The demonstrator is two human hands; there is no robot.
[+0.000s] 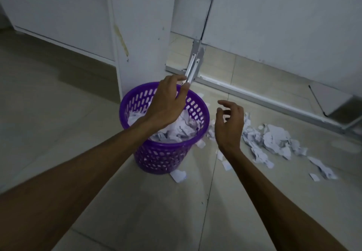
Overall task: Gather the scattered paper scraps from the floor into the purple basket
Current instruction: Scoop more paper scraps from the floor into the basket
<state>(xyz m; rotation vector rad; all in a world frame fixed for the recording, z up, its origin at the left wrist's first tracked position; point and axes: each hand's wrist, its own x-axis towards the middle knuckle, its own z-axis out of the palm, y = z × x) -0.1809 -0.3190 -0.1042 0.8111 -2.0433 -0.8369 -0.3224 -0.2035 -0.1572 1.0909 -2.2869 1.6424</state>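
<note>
this looks like a plain indoor room, perhaps an office or utility space, though which one cannot be told for sure. the floor (58,113) is laid in large pale glossy tiles with thin grout lines. white panels (58,12) rise along the back, meeting at a white upright post (141,25) marked with a yellowish stain. to the right a white door (284,16) hangs over a metal threshold strip (254,98), with a metal bracket (193,66) at its lower corner. the light is dim and bluish. a purple basket (162,153) of torn paper stands on the tiles, with paper scraps (274,141) strewn beside it.
</note>
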